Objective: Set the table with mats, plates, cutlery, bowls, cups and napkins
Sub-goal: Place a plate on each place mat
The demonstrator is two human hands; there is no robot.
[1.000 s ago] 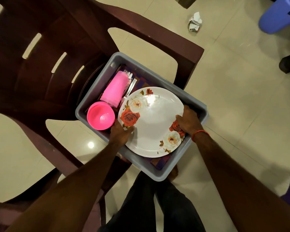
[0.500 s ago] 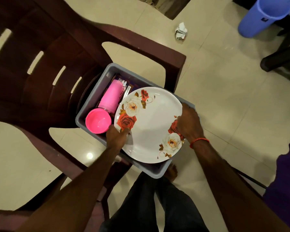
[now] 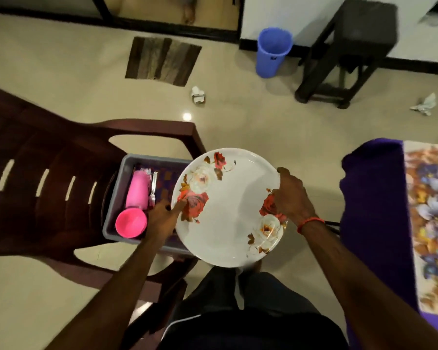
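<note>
The floral dinner plate (image 3: pixel 228 208) was held roughly level between both hands, over the near corner of the grey tub (image 3: pixel 119 195) and the floor in front of the person. The left hand (image 3: pixel 162 218) pinched its left rim with the thumb on the red rose. The right hand (image 3: pixel 291 195) gripped the opposite rim with fingers curled over the edge. Holding it on two sides probably kept the wide, slick dish from tipping.

The tub sat on the seat of a brown plastic chair (image 3: pixel 48 173), likely so the tableware was within easy reach. A pink tumbler (image 3: pixel 137 189) lay on its side in it beside some cutlery (image 3: pixel 152 188), with a pink bowl (image 3: pixel 131 222) nearer the person.

The desk (image 3: pixel 372 210), draped in purple cloth with a flowered mat (image 3: pixel 430 210) on it, stood to the right. Bare floor lay between chair and desk, so a swing rightward looked unobstructed. The plate would need to clear the draped desk edge.
</note>
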